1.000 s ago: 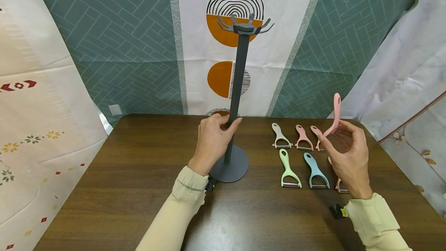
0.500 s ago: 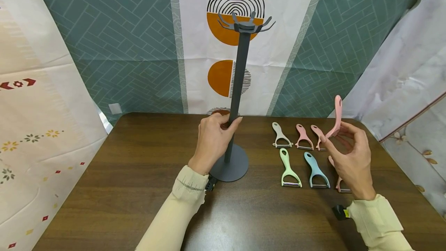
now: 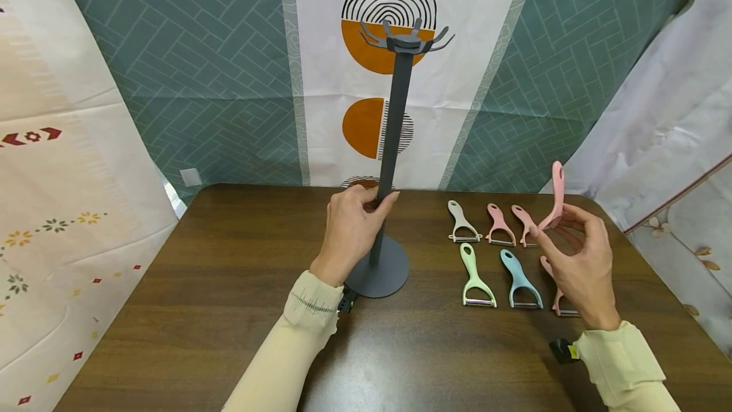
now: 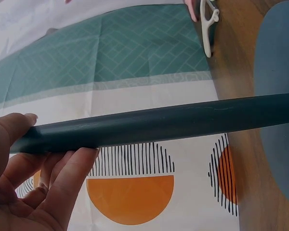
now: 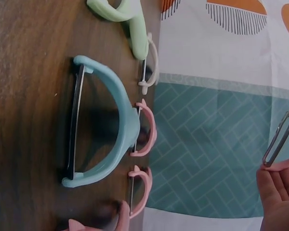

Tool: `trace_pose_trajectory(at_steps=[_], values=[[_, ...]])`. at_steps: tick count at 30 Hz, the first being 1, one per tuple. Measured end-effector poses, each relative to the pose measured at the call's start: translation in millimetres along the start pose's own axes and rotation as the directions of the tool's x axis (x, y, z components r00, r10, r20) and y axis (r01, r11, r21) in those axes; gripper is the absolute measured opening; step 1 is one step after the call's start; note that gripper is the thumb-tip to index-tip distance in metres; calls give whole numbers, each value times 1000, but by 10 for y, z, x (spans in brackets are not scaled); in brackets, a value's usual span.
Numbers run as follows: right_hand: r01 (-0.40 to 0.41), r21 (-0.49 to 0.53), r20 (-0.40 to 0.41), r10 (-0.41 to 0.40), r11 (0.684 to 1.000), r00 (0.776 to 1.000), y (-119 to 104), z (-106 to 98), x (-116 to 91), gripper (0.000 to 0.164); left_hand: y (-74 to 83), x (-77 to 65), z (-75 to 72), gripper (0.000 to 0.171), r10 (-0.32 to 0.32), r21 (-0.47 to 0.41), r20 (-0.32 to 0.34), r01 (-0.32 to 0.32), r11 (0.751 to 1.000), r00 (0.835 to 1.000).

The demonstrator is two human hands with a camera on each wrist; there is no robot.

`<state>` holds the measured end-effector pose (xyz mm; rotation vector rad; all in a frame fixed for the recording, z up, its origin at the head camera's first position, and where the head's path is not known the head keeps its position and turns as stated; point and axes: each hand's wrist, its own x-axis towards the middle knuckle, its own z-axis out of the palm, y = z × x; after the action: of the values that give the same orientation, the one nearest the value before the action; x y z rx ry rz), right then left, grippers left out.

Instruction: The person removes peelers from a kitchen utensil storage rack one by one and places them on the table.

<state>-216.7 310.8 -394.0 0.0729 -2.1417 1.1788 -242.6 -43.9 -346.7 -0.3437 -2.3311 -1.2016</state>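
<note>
My left hand (image 3: 350, 231) grips the lower pole (image 3: 397, 107) of a dark grey stand, thumb on one side and fingers on the other. Several curved hooks (image 3: 407, 43) ring its top, and a round base (image 3: 394, 275) sits on the table. My right hand (image 3: 586, 266) pinches a pink peeler (image 3: 558, 192) by its blade end, handle pointing up, above the table's right side. The right wrist view catches this peeler's metal blade (image 5: 281, 139) at the right edge, with fingertips at its pink frame.
Peelers lie in two rows on the brown table (image 3: 229, 285): white (image 3: 457, 221), pink (image 3: 497, 224) and another pink (image 3: 523, 221) behind; green (image 3: 471, 272), blue (image 3: 517, 275) and a partly hidden pink one (image 3: 562, 301) in front. Patterned cloth (image 3: 229, 68) hangs behind.
My right hand has shifted slightly right and lower with the pink peeler, still holding it upright. My left hand keeps its place on the pole, and the view has moved a little.
</note>
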Motion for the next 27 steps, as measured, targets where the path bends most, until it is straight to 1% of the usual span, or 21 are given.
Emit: trace_pose_trajectory(at_steps=[11, 20, 27], values=[[-46, -54, 7, 47, 997, 999, 79, -43, 12, 63, -2, -5, 1, 26, -3, -3, 2, 3, 1000, 1000], [-38, -58, 8, 39, 998, 999, 132, -76, 25, 62, -7, -2, 2, 27, -7, -4, 4, 7, 1000, 1000], [-84, -100, 14, 86, 991, 996, 158, -107, 18, 63, -4, -5, 3, 27, -6, -8, 2, 6, 1000, 1000]])
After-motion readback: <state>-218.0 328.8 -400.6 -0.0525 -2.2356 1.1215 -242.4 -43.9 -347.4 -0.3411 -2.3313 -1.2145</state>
